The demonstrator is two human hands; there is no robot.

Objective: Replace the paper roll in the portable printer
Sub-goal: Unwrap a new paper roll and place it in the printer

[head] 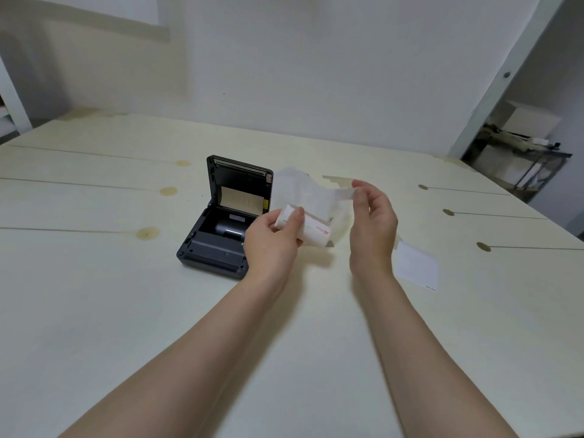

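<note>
**Paper roll held above the bench beside the open printer**

Above the bench [94, 311], just right of the printer, the paper roll [311, 230] sits in the left hand [271, 245]. The fingers are curled under the roll and the thumb presses on its top, so this hand is closed around it. The roll is white, with a small red mark near its right end, and a thin, clear-looking wrapper [300, 191] spreads up and back from it. The right hand [373, 222] is raised just to the right of the roll, thumb and forefinger pinched on a small pale strip [344, 193] that runs toward the wrapper; its other fingers hang loosely curved.

The portable printer [221, 229] is dark grey and rests on the bench with its lid [241, 184] standing up at the back. Its paper bay is open, with a dark cylindrical shape inside that cannot be made out clearly. A white sheet of paper [417, 268] lies flat on the bench to the right of the right forearm, apart from the printer. The bench is pale wood with dark knots and long seams.
</note>
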